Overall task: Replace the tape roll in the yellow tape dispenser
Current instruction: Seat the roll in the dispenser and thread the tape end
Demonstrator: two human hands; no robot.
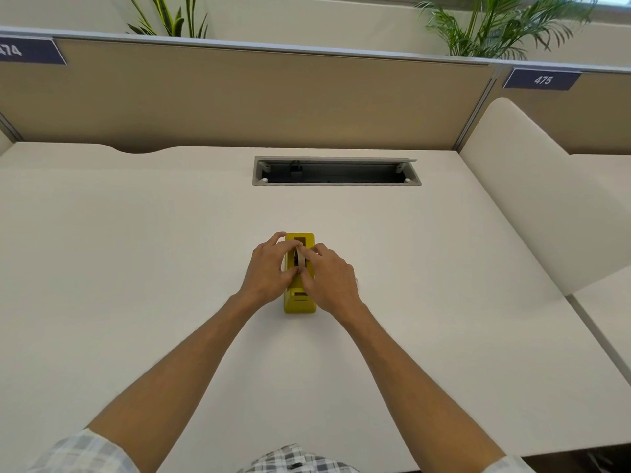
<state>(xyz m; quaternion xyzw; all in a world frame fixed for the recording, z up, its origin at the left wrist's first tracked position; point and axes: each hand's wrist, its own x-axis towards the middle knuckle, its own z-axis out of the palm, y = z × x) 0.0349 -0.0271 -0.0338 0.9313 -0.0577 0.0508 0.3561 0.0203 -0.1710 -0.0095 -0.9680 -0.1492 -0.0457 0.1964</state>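
Dispenser: yellow tape dispenser (pixel 299 302) lies flat on the white desk (pixel 136 268), long axis running 12 to 6 o'clock, near the desk's middle.
Roll: tape roll (pixel 301 259) stands on edge in the dispenser's central well, seen as a thin pale band.
Left hand: left hand (pixel 268 273) comes in from 9 o'clock, fingers curled over the dispenser's side, thumb and fingertips closing on the roll.
Right hand: right hand (pixel 329 279) comes in from 3 o'clock, fingertips pinching the roll's other face.
Progress: roll is at the well, both hands on it; whether it is the old one lifting out or the new one seating, I cannot tell.
Left to do: no second roll shows, so the swap looks unfinished.
Surroundings: open cable hatch (pixel 336 172) at 12 o'clock.
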